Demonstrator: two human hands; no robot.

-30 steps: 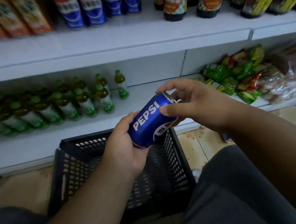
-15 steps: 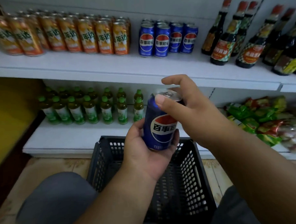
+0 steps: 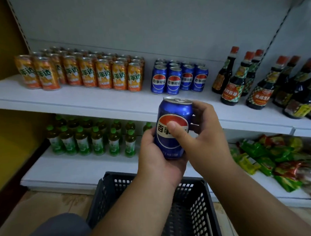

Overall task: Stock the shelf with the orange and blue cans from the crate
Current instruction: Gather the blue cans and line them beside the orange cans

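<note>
Shop aisle, white shelf [image 3: 115, 101] across mid frame. Both hands clamp one upright blue can [image 3: 174, 124] at frame centre: left hand [image 3: 156, 160] cups its base, right hand [image 3: 204, 139] wraps its side, thumb on the logo reading 百事. Can hovers before the shelf edge, above the black crate [image 3: 194, 201]. Bare shelf strip ahead of blue cans [image 3: 179, 78] marked 百事可乐; orange cans [image 3: 82, 72] left.

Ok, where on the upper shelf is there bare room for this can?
Bare shelf board runs along the front edge, before the orange cans and blue cans. A narrow gap separates those groups; a wider one lies between the blue cans and the sauce bottles. Further right is crowded. Both hands, left hand and right hand, hold the held can.
</note>
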